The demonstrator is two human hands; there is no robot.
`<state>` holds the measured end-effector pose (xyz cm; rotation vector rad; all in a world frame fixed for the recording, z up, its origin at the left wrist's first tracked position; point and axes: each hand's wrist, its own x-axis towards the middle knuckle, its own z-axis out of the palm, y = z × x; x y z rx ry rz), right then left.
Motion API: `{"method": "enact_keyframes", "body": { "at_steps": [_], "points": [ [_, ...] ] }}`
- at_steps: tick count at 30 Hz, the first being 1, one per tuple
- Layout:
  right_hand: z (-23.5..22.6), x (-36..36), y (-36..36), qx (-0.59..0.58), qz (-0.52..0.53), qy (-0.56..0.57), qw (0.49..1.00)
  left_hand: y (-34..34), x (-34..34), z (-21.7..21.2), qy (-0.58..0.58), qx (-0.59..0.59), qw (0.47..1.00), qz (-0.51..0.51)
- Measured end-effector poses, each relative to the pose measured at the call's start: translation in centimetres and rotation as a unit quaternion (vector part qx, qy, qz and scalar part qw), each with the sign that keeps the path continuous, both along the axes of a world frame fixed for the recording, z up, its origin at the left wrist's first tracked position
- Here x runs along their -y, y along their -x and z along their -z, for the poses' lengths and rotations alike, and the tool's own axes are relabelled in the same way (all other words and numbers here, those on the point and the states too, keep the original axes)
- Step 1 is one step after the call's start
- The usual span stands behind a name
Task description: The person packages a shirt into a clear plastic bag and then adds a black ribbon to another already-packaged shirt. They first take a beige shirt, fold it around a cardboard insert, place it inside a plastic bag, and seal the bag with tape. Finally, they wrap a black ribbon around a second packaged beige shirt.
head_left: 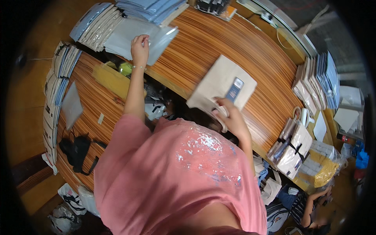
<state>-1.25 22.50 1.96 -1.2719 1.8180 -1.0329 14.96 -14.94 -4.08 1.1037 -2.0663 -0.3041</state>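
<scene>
My left hand [140, 50] reaches over a stack of clear plastic bags [121, 36] at the table's far left, its fingers curled together on the top bag; the fingertips are partly hidden. In front of me, a folded beige cloth bag [219, 76] lies on the table with a dark blue label [234, 90] on it. My right hand [232, 119] is closed on the near edge of this cloth bag, where a loop of its cloth strap hangs down over the table edge.
Piles of packed blue and beige bags [98, 27] stand at the far left, with more bag stacks [319, 80] at the far right. Packed bundles [293, 147] lie nearer on the right. A black bag [78, 150] rests on the left table [88, 98]. Another person [313, 207] is low at the right.
</scene>
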Motion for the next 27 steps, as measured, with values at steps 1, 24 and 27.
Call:
{"method": "enact_keyframes", "body": {
  "at_steps": [1,24,27],
  "points": [
    [1.0,2.9,-0.2,-0.026,-0.106,-0.016,0.994,-0.3,2.4,0.3,-0.006,-0.026,1.000,-0.013],
    [11.7,50.0,-8.5,-0.275,0.013,0.059,0.959,-7.1,14.4,4.8,-0.130,-0.289,0.945,-0.073],
    [12.7,49.9,-7.8,-0.302,-0.034,-0.001,0.953,-6.9,12.2,4.5,0.098,-0.104,0.964,-0.225]
  ]
}}
